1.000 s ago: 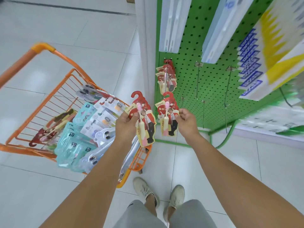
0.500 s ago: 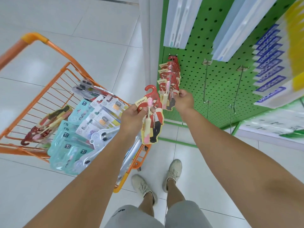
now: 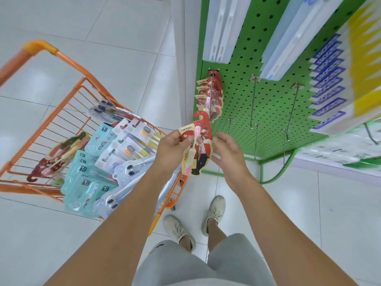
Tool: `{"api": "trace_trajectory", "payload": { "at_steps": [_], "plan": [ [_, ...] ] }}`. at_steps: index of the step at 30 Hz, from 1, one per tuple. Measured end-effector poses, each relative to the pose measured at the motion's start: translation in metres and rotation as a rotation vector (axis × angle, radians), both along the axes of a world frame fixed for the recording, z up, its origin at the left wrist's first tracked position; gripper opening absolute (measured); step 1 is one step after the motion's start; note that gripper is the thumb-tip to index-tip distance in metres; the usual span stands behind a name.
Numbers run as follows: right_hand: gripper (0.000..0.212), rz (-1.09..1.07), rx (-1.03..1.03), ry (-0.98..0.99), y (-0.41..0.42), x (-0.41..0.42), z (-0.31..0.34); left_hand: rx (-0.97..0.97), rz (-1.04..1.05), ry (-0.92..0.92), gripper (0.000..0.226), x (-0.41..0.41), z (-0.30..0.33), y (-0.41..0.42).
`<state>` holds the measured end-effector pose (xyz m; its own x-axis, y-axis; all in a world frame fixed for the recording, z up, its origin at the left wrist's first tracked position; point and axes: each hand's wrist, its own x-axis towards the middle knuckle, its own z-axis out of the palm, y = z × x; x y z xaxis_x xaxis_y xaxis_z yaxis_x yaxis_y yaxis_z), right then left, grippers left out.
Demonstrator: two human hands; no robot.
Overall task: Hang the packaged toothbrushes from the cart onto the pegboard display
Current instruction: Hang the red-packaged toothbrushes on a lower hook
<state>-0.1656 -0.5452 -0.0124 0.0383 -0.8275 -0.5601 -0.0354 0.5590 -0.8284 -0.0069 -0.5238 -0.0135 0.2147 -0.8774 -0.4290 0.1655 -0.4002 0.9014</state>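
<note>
My left hand (image 3: 172,148) pinches a red carded toothbrush pack (image 3: 198,145) with a hook-shaped top, held just below a peg on the green pegboard (image 3: 268,104). Several matching red packs (image 3: 211,93) hang on that peg at the board's left edge. My right hand (image 3: 228,152) hovers with spread fingers right beside the held pack, holding nothing. The orange cart (image 3: 68,100) at the left carries teal, white and clear toothbrush packs (image 3: 99,162), and a few red ones (image 3: 55,159).
Bare metal pegs (image 3: 254,100) stick out of the pegboard to the right of the red packs. Long white packs (image 3: 224,27) and blue-yellow boxes (image 3: 329,75) hang higher up. A white post (image 3: 181,58) borders the board. My feet (image 3: 195,219) stand on the tiled floor.
My right hand hung its red pack on the peg, let go and came back down beside the pack in my left hand. My left hand raised its pack slightly toward the peg.
</note>
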Motion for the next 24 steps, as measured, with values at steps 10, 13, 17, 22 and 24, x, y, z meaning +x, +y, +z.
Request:
{"api": "trace_trajectory", "payload": {
  "at_steps": [10, 13, 17, 22, 24],
  "plan": [
    [0.014, 0.221, -0.341, 0.283, -0.014, -0.011, -0.008, 0.02, -0.015, -0.236, 0.014, -0.014, -0.021, -0.007],
    [0.016, 0.207, -0.32, 0.318, -0.022, -0.008, -0.025, 0.071, 0.022, -0.295, 0.013, -0.017, -0.029, -0.017],
    [0.017, 0.172, -0.327, 0.351, -0.034, -0.007, -0.039, 0.101, -0.028, -0.318, 0.007, -0.016, -0.035, -0.033],
    [0.011, 0.137, -0.347, 0.389, -0.065, 0.003, -0.046, 0.11, -0.011, -0.356, 0.012, -0.014, -0.034, -0.053],
    [0.011, 0.112, -0.333, 0.383, -0.082, 0.011, -0.042, 0.124, 0.011, -0.343, 0.022, -0.01, -0.033, -0.059]
  ]
}}
